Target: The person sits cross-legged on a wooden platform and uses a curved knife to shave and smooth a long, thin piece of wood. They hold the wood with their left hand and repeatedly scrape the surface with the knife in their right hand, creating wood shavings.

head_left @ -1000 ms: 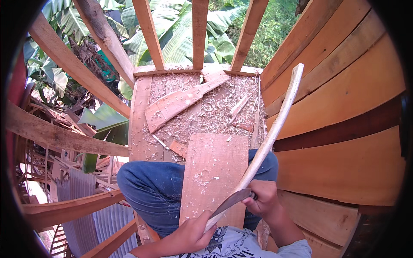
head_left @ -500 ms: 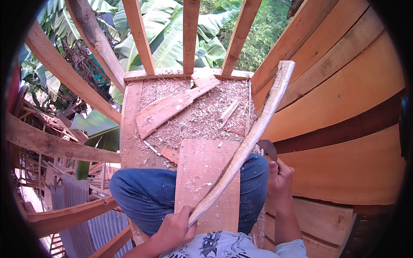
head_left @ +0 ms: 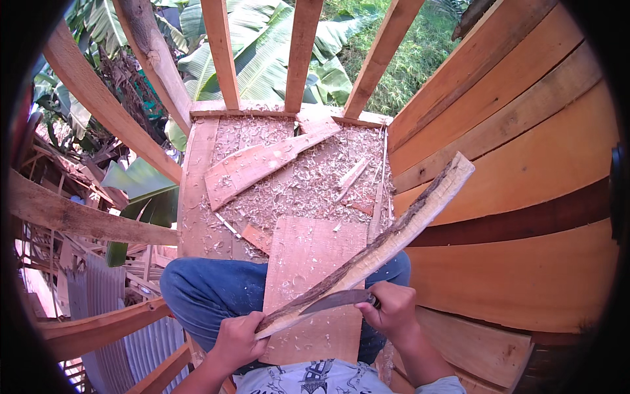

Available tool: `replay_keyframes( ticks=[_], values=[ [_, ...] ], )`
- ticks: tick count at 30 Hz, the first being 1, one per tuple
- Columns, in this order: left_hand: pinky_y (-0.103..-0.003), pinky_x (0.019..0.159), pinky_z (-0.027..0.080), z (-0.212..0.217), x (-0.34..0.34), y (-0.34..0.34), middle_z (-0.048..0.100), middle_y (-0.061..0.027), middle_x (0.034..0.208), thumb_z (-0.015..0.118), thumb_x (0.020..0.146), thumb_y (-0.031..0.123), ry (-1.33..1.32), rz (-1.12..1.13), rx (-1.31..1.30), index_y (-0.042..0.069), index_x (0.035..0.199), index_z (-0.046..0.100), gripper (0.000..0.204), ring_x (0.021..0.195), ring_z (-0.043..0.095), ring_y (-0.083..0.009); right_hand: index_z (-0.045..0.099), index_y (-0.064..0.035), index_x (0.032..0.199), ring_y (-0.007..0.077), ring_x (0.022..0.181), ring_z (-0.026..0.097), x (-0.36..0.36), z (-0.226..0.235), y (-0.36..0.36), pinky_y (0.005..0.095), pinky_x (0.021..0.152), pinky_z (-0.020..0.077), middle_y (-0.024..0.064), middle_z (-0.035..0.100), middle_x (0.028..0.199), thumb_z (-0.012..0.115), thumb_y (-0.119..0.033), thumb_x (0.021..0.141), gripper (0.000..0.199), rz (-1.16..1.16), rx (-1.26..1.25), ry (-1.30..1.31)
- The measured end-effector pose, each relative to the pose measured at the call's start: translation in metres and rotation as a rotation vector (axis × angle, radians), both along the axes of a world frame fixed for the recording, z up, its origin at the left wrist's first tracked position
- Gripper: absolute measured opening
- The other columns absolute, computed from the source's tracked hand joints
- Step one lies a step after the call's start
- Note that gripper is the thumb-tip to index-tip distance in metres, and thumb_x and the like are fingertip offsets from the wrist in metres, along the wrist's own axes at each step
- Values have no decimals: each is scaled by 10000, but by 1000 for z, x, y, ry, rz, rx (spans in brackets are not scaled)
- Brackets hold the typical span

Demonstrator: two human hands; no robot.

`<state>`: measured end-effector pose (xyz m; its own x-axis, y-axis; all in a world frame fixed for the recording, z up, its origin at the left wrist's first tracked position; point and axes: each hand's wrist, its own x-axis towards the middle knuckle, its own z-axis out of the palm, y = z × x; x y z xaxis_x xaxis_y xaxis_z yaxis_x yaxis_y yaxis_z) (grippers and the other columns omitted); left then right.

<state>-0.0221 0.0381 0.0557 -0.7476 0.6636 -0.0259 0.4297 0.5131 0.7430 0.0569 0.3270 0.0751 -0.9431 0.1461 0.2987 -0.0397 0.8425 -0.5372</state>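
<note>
A long, slightly curved strip of wood [head_left: 387, 246], with rough dark bark along one edge, slants from my lap up to the right. Its lower end is gripped by my left hand [head_left: 237, 338], fingers wrapped round it. My right hand [head_left: 392, 307] is closed on the handle of a knife [head_left: 335, 300]. The broad dark blade points left and lies against the strip's lower part, close to my left hand. A flat wooden board [head_left: 308, 249] rests across my lap beneath both, with a few shavings on it.
Curly shavings cover the wooden floor [head_left: 200, 197] in front of me. A tapered board offcut [head_left: 262, 167] and thin slivers [head_left: 353, 177] lie among them. Upright wooden slats [head_left: 300, 52] stand ahead and left, with banana leaves beyond. A plank wall [head_left: 512, 269] rises close on my right.
My right hand has brought the knife leftward from beside my knee onto the strip. The strip's far end has swung down and to the right, and my left hand has shifted slightly left.
</note>
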Motion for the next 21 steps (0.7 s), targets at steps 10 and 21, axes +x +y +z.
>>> replay_keyframes(
  ticks=[10, 21],
  values=[
    [-362, 499, 470, -18, -4, -31, 588, -138, 634, 728, 681, 48, -35, 60, 16, 21, 871, 547, 263, 561, 623, -325, 499, -19, 615, 182, 435, 418, -23, -12, 19, 306, 440, 336, 62, 408, 491, 670, -489, 847, 551, -355, -161, -17],
    [-385, 489, 468, -24, -14, -22, 584, -139, 605, 727, 738, 119, -122, 105, 51, 36, 890, 552, 246, 560, 626, -328, 561, 3, 845, 209, 515, 540, -10, -8, -33, 324, 483, 421, 96, 503, 616, 675, -217, 837, 248, -24, -208, -119]
  ],
)
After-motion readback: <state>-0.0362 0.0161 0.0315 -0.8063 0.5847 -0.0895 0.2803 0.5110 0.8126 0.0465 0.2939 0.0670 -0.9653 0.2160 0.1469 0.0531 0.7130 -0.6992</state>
